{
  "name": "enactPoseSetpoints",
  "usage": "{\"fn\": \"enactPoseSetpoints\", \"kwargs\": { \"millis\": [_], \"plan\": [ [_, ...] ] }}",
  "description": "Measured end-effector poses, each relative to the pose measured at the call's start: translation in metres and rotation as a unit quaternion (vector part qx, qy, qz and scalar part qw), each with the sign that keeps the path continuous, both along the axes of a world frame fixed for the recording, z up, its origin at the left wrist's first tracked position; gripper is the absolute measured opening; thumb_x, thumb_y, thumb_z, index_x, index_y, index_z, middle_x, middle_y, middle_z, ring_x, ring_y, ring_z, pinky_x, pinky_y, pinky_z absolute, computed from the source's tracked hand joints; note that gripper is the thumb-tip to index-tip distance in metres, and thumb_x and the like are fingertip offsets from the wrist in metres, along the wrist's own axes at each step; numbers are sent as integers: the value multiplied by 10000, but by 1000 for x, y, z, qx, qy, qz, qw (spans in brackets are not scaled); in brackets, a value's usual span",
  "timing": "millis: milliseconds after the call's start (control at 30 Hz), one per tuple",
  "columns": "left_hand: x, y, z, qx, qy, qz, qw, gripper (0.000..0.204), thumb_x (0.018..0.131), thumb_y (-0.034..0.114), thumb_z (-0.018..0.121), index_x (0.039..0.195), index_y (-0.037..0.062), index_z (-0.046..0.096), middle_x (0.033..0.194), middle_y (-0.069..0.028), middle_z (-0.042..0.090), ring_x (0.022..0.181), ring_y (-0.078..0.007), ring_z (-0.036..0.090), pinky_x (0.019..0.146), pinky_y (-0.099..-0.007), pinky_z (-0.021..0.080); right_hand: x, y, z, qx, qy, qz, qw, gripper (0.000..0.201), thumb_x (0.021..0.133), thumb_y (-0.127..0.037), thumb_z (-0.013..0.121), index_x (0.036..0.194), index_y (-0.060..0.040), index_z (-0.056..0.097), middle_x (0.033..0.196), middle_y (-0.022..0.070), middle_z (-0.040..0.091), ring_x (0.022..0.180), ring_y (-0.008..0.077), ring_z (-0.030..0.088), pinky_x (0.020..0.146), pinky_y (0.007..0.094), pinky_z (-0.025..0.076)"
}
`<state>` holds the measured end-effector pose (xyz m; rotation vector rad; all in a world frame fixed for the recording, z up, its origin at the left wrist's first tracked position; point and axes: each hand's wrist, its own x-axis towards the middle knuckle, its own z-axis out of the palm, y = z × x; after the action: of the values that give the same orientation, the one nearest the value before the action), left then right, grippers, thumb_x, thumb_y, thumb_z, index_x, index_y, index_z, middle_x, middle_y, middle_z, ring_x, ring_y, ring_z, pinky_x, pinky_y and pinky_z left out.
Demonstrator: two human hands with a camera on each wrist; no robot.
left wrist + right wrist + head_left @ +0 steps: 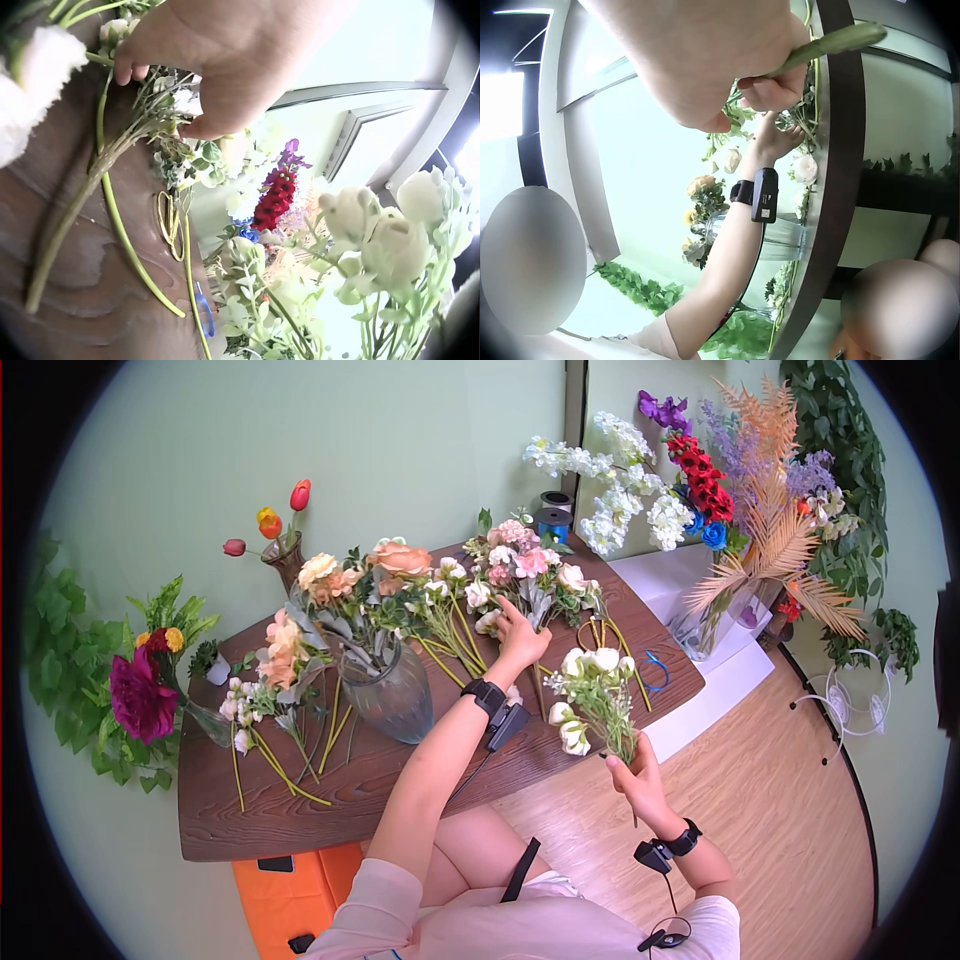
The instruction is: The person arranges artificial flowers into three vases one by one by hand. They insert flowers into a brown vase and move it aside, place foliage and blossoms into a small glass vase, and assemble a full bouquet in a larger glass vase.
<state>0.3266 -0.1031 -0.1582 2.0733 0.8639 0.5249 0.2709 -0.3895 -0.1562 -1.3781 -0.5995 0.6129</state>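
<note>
My right hand [642,785] grips the stems of a bunch of white flowers [598,700] with fine greenery, raised by the table's right front edge. In the right wrist view, the cut green stem end [847,39] sticks out past the curled fingers. My left hand [522,638] reaches among the flowers in the middle of the table, index finger extended. Below it lies a bunch of pink flowers [525,555]. In the left wrist view, thumb and fingers stand apart on either side of a bundle of grey-green stems [105,161].
A ribbed glass vase [390,695] with peach flowers stands left of my left arm. Loose stems [290,770] lie at the left on the dark wooden table [480,770]. Gold-handled scissors [597,632], a blue loop [656,672] and ribbon spools [552,522] are at the right.
</note>
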Motion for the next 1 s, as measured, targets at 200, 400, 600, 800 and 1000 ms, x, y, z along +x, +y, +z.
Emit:
{"fn": "enactPoseSetpoints", "kwargs": {
  "millis": [200, 400, 600, 800, 1000],
  "plan": [
    [-27, -6, 17, 17, 38, -13, 999, 1000, 714, 256, 647, 1389, 36, -58, 1407, -268, 59, 1286, -444, 137, 1017, -502, 220, 0, 30, 10, 42, 4, 37, 998, 279, 948, -217, 418, 1195, -112, 342, 705, -27, 404, 440, 28, 282, 394, 177, 217],
    [-77, -11, 31, -18, -191, -259, 947, 395, 747, 128, 567, 1118, 0, 520, 943, -173, 609, 878, -307, 587, 794, -345, 454, -6, 72, 18, 174, 85, 60, 979, 325, 963, -334, 345, 1174, -86, 350, 831, 49, 494, 515, 79, 373, 452, 218, 342],
    [-157, -28, 100, -244, -134, -305, 911, 332, 839, 115, 513, 1125, -53, 512, 1003, -60, 593, 853, -115, 538, 770, -274, 442, -10, 103, 39, 202, 45, 152, 966, 354, 946, -260, 368, 1176, 6, 407, 931, 91, 525, 755, 160, 493, 700, 300, 410],
    [-186, -25, 108, -187, -276, -293, 896, 337, 906, 137, 500, 1179, -59, 464, 1018, -91, 603, 877, -120, 563, 752, -277, 466, -29, 133, 67, 179, -77, 141, 971, 411, 916, -165, 458, 1278, 3, 358, 1196, 86, 476, 1045, 156, 486, 905, 305, 377],
    [-213, -17, 123, -11, -189, -233, 954, 292, 892, 130, 526, 1131, -38, 536, 1058, -91, 613, 964, -130, 556, 860, -293, 434, -41, 148, 104, 174, -269, 90, 943, 270, 858, -70, 568, 1121, -17, 534, 1079, 63, 579, 994, 146, 533, 848, 272, 431]
  ]
}}
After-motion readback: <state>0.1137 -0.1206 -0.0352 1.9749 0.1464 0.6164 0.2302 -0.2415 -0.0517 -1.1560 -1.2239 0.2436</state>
